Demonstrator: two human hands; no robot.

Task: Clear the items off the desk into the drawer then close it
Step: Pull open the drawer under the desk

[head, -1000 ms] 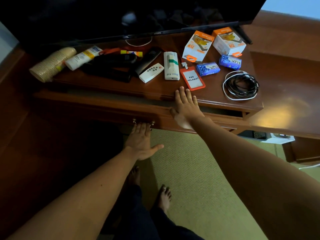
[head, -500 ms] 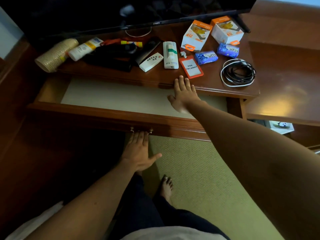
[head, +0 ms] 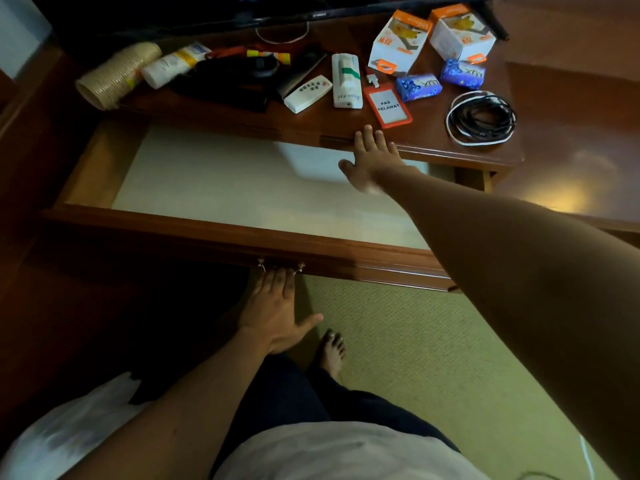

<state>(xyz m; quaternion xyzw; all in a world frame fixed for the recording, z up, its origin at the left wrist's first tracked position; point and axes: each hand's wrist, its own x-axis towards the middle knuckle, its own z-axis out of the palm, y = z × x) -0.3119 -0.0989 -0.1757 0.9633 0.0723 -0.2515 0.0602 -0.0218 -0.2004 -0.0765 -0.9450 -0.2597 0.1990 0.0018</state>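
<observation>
The wooden drawer (head: 221, 233) stands pulled far out, its pale lined bottom bare. My left hand (head: 277, 303) is under the drawer front, fingers hooked on the brass handle (head: 280, 266). My right hand (head: 372, 157) rests flat, fingers spread, on the desk's front edge (head: 311, 133), holding nothing. On the desk lie a stack of paper cups (head: 117, 74), a white tube (head: 175, 64), a white remote (head: 307, 93), a white-and-green device (head: 346, 80), an orange badge holder (head: 389, 105), two blue soap packs (head: 418, 87), two orange-white boxes (head: 400, 41) and a coiled cable (head: 481, 117).
A dark TV (head: 242, 8) stands at the back of the desk. Black items (head: 242, 74) lie beside the remote. A lower wooden surface (head: 571, 150) adjoins on the right. Green carpet (head: 398, 358) and my bare foot (head: 332, 348) are below; a white bag (head: 69, 427) lies at bottom left.
The drawer has slid from nearly shut to wide out, pulled by my left hand on the handle. My right hand has stayed on the desk's front edge.
</observation>
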